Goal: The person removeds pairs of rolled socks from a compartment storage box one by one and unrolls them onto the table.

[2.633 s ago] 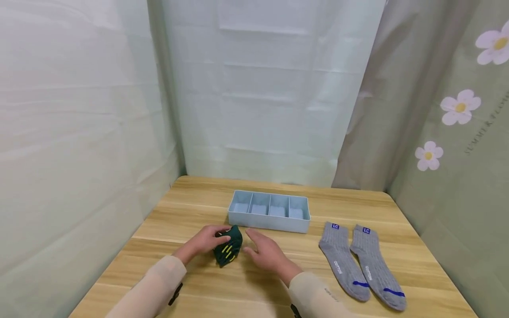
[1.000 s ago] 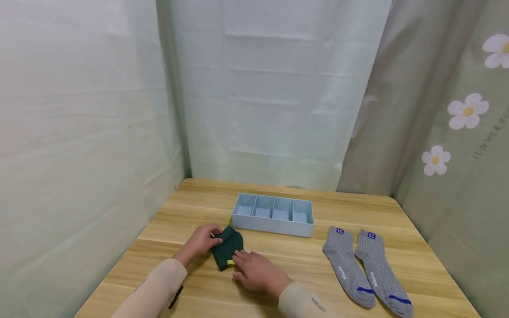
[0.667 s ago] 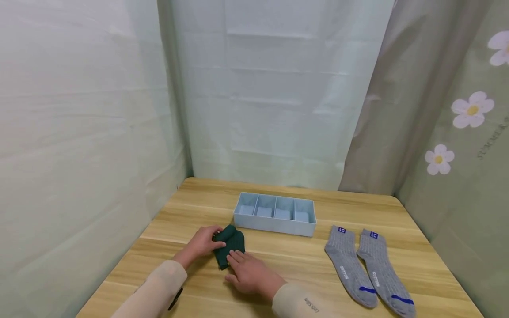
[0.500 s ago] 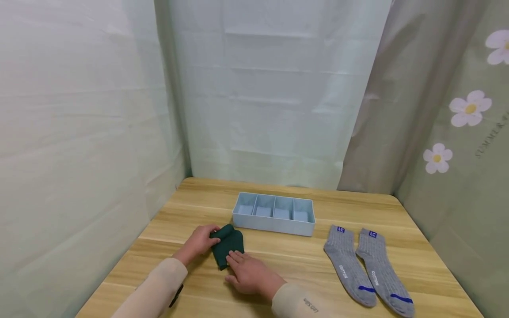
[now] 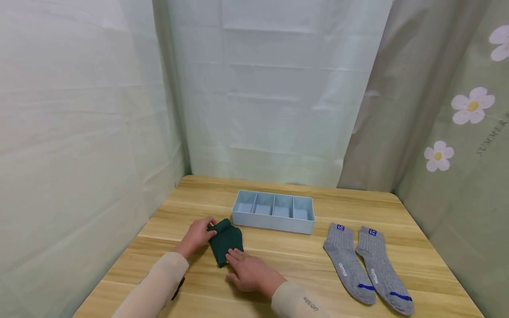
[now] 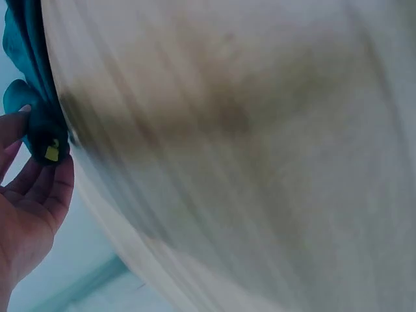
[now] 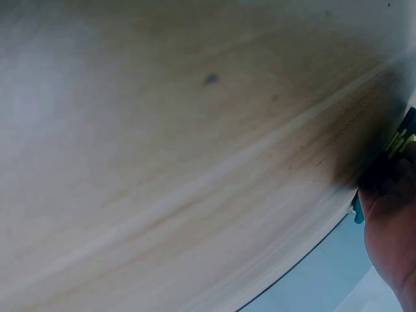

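A dark green sock [image 5: 227, 244] lies partly rolled on the table, left of the middle. My left hand [image 5: 199, 234] pinches the rolled far end between thumb and fingers. In the left wrist view the roll [image 6: 44, 127] shows a bit of yellow at its end, with the thumb on one side and the fingertips below. My right hand [image 5: 250, 270] lies with extended fingers on the near right edge of the sock and presses it down. Yellow marks on the sock [image 7: 398, 140] show beside the right hand in the right wrist view.
Behind the sock stands a light blue box [image 5: 273, 222] with several compartments. Two grey socks, a left one [image 5: 347, 265] and a right one [image 5: 381, 269], lie flat at the right of the wooden table [image 5: 191, 203]. Pale curtains [image 5: 262, 97] enclose the table.
The sock, earlier showing yellow stripes, now lies flatter with a rolled far end. My right hand has come from beside it onto its near edge. The left hand keeps its pinch, shifting slightly away.
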{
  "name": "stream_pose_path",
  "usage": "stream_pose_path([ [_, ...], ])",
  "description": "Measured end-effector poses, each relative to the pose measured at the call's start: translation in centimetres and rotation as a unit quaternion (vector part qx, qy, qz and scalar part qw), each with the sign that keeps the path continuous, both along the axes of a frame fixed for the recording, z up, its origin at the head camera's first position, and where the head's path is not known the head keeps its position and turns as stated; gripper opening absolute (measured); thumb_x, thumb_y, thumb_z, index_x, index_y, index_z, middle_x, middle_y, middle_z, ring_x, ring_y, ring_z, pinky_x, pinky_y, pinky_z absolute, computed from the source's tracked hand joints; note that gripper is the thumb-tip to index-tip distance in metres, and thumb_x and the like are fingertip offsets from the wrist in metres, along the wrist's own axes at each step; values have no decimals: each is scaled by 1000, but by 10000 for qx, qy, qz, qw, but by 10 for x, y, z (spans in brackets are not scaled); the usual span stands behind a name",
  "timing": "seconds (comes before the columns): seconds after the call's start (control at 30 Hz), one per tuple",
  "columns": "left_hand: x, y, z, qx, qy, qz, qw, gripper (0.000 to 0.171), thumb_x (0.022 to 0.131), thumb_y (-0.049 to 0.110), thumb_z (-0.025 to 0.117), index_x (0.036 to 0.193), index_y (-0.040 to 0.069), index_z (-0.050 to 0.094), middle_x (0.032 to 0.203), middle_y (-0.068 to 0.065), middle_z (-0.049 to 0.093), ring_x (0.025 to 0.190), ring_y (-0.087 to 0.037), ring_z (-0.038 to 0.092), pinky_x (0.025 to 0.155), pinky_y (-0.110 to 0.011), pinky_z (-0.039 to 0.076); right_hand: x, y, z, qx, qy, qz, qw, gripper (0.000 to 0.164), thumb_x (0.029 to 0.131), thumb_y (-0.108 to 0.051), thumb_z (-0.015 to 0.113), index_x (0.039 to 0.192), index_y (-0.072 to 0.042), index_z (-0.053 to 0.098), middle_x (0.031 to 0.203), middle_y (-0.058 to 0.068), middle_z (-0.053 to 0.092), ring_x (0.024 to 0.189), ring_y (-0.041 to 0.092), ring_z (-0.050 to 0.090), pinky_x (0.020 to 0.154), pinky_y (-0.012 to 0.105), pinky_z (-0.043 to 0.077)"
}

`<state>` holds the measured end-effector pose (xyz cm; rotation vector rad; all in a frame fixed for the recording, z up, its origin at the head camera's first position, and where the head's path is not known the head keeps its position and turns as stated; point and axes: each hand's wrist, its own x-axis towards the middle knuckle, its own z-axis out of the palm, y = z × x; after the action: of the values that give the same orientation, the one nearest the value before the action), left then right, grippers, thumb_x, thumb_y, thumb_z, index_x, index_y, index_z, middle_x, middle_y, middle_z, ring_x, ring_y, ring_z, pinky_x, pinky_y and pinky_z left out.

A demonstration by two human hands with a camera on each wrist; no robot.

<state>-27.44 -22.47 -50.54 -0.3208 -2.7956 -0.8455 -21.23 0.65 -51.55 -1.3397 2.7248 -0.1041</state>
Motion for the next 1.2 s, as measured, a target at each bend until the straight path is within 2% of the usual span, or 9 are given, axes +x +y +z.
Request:
stream_pose_path([
  [0.13, 1, 4, 2, -410, 94, -48, 9991, 16, 87, 2, 72, 103, -1, 67, 98, -18, 69, 93, -33, 65, 83, -50, 52, 0, 0, -1, 5, -36, 8, 10000, 59, 104, -44, 45, 152, -9, 41, 157, 3, 36, 145, 15, 31, 114, 26, 28],
  [0.27, 0, 8, 1, -695, 51, -62, 9976, 24, 87, 11, 75, 106, -4, 68, 101, -17, 69, 93, -32, 65, 86, -49, 52, 1, 0, 0, -8, -99, -22, 9999, 59, 104, -44, 46, 152, -10, 41, 157, 3, 36, 145, 15, 30, 114, 26, 28],
  [0.63, -14, -12, -4, -375, 36, 135, 9992, 20, 86, 6, 75, 102, -3, 68, 95, -15, 68, 88, -31, 63, 81, -49, 51, 3, -4, 1, 0, -51, 28, 10000, 58, 104, -43, 46, 153, -11, 40, 158, 2, 35, 145, 14, 30, 114, 26, 28],
  [0.77, -17, -17, -5, -200, 169, 161, 9995, 17, 86, 5, 76, 98, -1, 66, 90, -13, 66, 84, -28, 62, 78, -47, 52, 2, -5, 1, 18, -15, 17, 10000, 58, 104, -42, 47, 152, -11, 40, 158, 2, 35, 145, 14, 30, 114, 26, 28],
  [0.93, -18, -14, -5, -395, 210, 108, 9989, 11, 88, 6, 73, 96, -1, 71, 91, -11, 70, 85, -28, 64, 80, -47, 53, 1, -3, 2, -6, -25, 15, 10000, 58, 104, -42, 48, 152, -11, 41, 157, 2, 36, 145, 14, 31, 114, 26, 29],
  [1.07, -19, -8, -4, -684, 26, 87, 9976, 16, 89, 11, 74, 98, -1, 73, 94, -11, 70, 87, -27, 65, 81, -47, 53, 0, -1, 1, -12, -82, -8, 10000, 58, 104, -42, 48, 152, -12, 41, 158, 1, 35, 145, 14, 30, 114, 27, 29],
  [1.2, -22, -8, -6, -758, 8, 49, 9971, 18, 87, 8, 75, 100, -4, 71, 94, -13, 70, 88, -29, 65, 82, -47, 53, -1, 0, 1, -20, -98, 4, 9999, 58, 104, -42, 47, 152, -12, 41, 158, 2, 35, 145, 14, 31, 114, 27, 29],
])
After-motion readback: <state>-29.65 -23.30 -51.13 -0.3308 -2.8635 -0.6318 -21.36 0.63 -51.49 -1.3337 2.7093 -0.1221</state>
